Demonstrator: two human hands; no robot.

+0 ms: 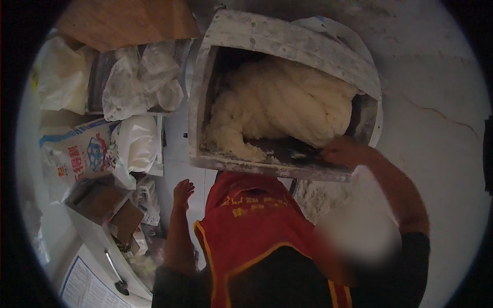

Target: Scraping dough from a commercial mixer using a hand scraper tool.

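Observation:
A large mass of pale dough (289, 100) lies in a flour-crusted metal trough (269, 169), which looks like the bowl of a dough mixer. Some ragged bits of dough cling near its front left corner, and dark bare metal shows along the front. My right hand (341, 151) reaches over the front right rim, fingers bent down by the lower right edge of the dough. Whether the fingertips grip anything is hidden. Away from the trough, my left hand (184, 192) hangs at my side with loosely curled fingers and nothing visible in it.
Left of the trough are clear plastic bags (134, 82), a printed flour sack (81, 154), an open white bag (136, 144) and a cardboard box (102, 200). A wooden board (127, 23) juts in above. A ladle-like utensil (115, 273) lies at lower left. My red apron (254, 215) nearly meets the front rim.

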